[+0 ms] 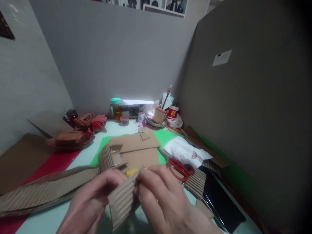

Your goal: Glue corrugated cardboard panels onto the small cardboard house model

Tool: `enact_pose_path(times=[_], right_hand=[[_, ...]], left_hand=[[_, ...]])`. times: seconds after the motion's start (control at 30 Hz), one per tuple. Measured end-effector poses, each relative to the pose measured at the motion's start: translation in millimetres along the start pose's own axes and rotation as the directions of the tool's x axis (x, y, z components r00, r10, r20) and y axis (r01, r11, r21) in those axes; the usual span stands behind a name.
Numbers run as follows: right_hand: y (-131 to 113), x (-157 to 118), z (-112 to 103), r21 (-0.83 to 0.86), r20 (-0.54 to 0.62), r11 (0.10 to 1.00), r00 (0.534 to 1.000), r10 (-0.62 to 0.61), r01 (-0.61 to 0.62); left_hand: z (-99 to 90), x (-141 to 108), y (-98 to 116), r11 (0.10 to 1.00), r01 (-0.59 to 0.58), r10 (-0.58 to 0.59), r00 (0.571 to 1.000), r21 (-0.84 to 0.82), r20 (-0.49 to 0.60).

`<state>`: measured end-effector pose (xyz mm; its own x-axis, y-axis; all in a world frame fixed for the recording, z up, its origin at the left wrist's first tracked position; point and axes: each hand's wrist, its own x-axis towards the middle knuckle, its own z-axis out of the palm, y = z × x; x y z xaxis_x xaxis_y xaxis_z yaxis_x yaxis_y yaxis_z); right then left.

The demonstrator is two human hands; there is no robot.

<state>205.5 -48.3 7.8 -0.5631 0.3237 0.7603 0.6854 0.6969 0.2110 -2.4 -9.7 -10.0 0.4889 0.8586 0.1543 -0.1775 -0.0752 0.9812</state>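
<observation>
A piece of corrugated cardboard is held up between my two hands, its ridges facing me. My left hand grips its left side, with the fingertips hidden behind it. At the upper right edge of the piece, my right hand pinches it with curled fingers. Something yellow shows just behind the cardboard; its kind is hidden. Beyond my hands, a small corrugated cardboard construction stands beside flat cardboard sheets. Red-handled scissors lie to the right of my right hand.
A long curved cardboard strip lies at left, below reddish cardboard models. White crumpled paper and a black glossy object are at right. A teal-lidded jar and a cardboard pen holder stand by the grey wall.
</observation>
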Motion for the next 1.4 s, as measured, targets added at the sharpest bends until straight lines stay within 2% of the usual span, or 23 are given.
enact_pose_path(times=[0.03, 0.07, 0.13, 0.3, 0.4, 0.47, 0.57, 0.67, 0.73, 0.83, 0.97, 1.03, 1.17, 1.3, 1.33, 1.4], right_hand=[[-0.3, 0.3, -0.1, -0.019, -0.01, 0.999, 0.999, -0.031, 0.031], [-0.6, 0.5, 0.1, -0.027, -0.01, 0.999, 0.999, -0.041, 0.041], [-0.6, 0.4, 0.8, -0.003, 0.001, 1.0, 1.0, -0.024, 0.024], [2.7, -4.7, 5.0, 0.116, -0.072, 0.993, 0.997, 0.011, -0.003], [4.3, -8.8, 9.2, 0.289, -0.093, 0.954, 0.989, 0.116, -0.085], [4.4, -9.2, 10.7, 0.399, -0.092, 0.9, 0.969, 0.228, -0.174], [3.0, -6.5, 9.3, 0.514, -0.101, 0.806, 0.912, 0.397, -0.294], [0.5, -3.4, 5.6, 0.627, -0.043, 0.678, 0.852, 0.522, -0.384], [-1.3, -2.1, 3.3, 0.683, 0.003, 0.578, 0.794, 0.608, -0.446], [-3.4, -0.8, 1.2, 0.763, 0.085, 0.388, 0.675, 0.733, -0.517], [-5.1, 0.0, -0.5, 0.871, 0.253, 0.043, 0.523, 0.814, -0.489], [-5.5, -0.7, -1.1, 0.882, 0.283, -0.027, 0.484, 0.828, -0.471], [1.1, -4.2, -2.4, 0.877, 0.248, -0.001, 0.451, 0.857, -0.48], [24.5, -13.2, -20.0, 0.89, 0.092, 0.114, 0.417, 0.904, -0.442], [30.9, -18.1, -30.7, 0.886, 0.08, 0.131, 0.426, 0.901, -0.445], [41.8, -32.9, -59.8, 0.843, 0.104, 0.176, 0.475, 0.874, -0.508]], left_hand=[[1.9, 0.3, 2.8, 0.989, 0.089, -0.08, 0.993, -0.12, 0.082], [5.1, -0.1, 5.6, 0.956, 0.169, -0.154, 0.985, -0.241, 0.08], [12.0, -2.2, 9.9, 0.897, 0.296, -0.275, 0.955, -0.329, 0.109], [14.7, -7.3, 7.8, 0.881, 0.334, -0.308, 0.942, -0.335, 0.132], [12.9, -6.7, 6.1, 0.885, 0.333, -0.314, 0.943, -0.325, 0.111], [14.2, -5.0, 7.2, 0.896, 0.322, -0.295, 0.946, -0.306, 0.131], [17.0, -2.2, 8.6, 0.922, 0.289, -0.251, 0.953, -0.259, 0.17], [17.7, -0.7, 6.3, 0.934, 0.272, -0.231, 0.954, -0.233, 0.189], [17.2, 0.0, 3.9, 0.943, 0.25, -0.205, 0.956, -0.22, 0.21], [17.1, 1.1, 2.3, 0.956, 0.221, -0.179, 0.96, -0.191, 0.215], [18.8, 1.8, 4.9, 0.966, 0.213, -0.182, 0.963, -0.149, 0.199], [20.0, 1.4, 6.1, 0.969, 0.21, -0.182, 0.964, -0.133, 0.195], [21.8, -0.6, 5.2, 0.967, 0.226, -0.202, 0.962, -0.119, 0.185], [20.8, -2.2, 2.4, 0.952, 0.232, -0.221, 0.972, -0.201, 0.076], [20.3, -2.3, 2.1, 0.942, 0.23, -0.227, 0.973, -0.243, 0.04], [19.4, -2.6, 2.5, 0.922, 0.227, -0.24, 0.971, -0.314, -0.002]])
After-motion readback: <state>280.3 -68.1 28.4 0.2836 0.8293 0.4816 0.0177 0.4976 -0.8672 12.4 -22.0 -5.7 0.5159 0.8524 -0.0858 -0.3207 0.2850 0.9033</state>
